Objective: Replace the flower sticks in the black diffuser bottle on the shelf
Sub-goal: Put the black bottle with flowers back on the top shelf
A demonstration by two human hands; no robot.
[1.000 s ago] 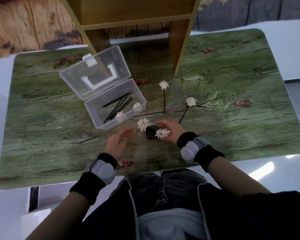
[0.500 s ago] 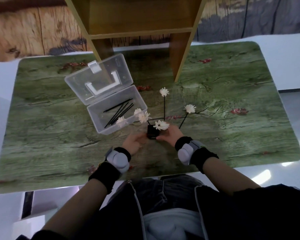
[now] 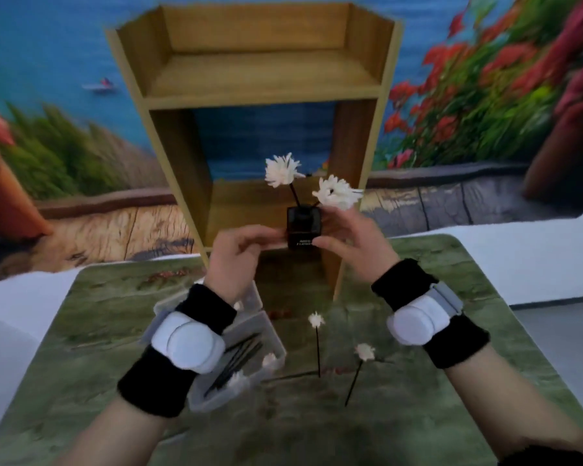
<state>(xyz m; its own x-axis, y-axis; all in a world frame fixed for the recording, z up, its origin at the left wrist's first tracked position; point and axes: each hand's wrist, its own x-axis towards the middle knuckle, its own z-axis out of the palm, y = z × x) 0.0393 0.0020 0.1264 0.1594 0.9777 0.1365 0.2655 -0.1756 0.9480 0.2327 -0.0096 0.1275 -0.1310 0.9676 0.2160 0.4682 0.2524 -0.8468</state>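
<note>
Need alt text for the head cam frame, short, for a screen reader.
Both hands, left hand and right hand, hold a small black diffuser bottle with two white flower sticks up in front of a wooden shelf. Below, on the green mat, lie two loose flower sticks and an open clear box holding more sticks.

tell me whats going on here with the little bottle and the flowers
A person holds a small black diffuser bottle up between the left hand and right hand, in front of the wooden shelf. Two white flower sticks stand in it. Two more flower sticks lie loose on the green mat, and an open clear box beside them holds others.
</note>
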